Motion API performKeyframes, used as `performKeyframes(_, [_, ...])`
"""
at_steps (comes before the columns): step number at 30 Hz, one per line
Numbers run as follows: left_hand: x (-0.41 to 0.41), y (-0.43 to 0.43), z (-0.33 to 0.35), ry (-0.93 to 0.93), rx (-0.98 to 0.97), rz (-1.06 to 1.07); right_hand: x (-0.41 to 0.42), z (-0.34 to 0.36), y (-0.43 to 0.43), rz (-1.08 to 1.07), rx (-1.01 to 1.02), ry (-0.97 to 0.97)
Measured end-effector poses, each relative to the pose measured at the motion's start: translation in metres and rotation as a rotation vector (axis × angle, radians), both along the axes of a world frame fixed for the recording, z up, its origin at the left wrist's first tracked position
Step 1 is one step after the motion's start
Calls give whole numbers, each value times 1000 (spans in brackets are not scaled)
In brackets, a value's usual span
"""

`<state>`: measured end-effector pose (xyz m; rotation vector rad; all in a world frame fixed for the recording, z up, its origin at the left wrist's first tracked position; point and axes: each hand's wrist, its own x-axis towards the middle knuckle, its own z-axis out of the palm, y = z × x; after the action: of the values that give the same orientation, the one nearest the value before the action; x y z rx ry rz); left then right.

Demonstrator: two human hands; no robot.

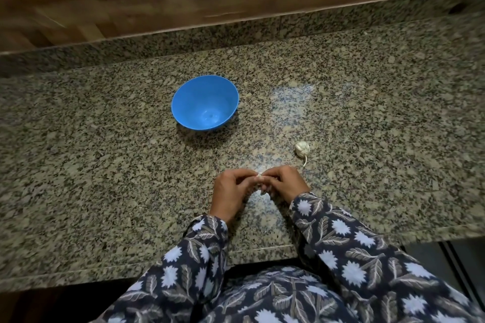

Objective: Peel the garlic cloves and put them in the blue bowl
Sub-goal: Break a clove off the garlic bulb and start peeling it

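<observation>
Head view: garlic bulb points stem nearward.

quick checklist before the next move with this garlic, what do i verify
1. Grip on the garlic piece: ok, the left hand and right hand both pinch it above the counter.
2. Skin fully off: cannot tell, the fingers cover most of it.
3. Blue bowl ready: ok, upright, nothing visible inside.
4. Way to the bowl: ok, only bare counter lies between the hands and it.
5. Garlic bulb in place: ok, it rests on the counter to the right, apart from both hands.
</observation>
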<state>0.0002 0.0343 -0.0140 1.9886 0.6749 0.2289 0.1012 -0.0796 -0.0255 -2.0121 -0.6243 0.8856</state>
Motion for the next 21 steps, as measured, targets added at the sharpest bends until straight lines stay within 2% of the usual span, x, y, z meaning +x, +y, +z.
performKeyframes(3, [2,3,-1,2,-196,47,-7,0,-1,-51,32,-114])
performKeyframes(6, [3,7,0,10,-458,67,-9,3,-1,4,21,-192])
performKeyframes(8, [0,11,0,25,-671,81,-5,5,-2,13,90,13])
performKeyframes(11, [-4,16,0,0,-926,120,0,7,-4,-30,268,495])
performKeyframes(13, [-3,16,-1,-35,-1031,170,0,8,-3,-106,337,733])
performKeyframes(14, [-3,16,-1,-44,-1043,194,-1,9,-2,-140,352,787])
performKeyframes(17, [-2,15,-2,-49,-1024,239,-6,8,-1,-224,369,756])
performKeyframes(21, [-4,11,-3,-82,-1081,286,-8,9,-4,-346,317,588])
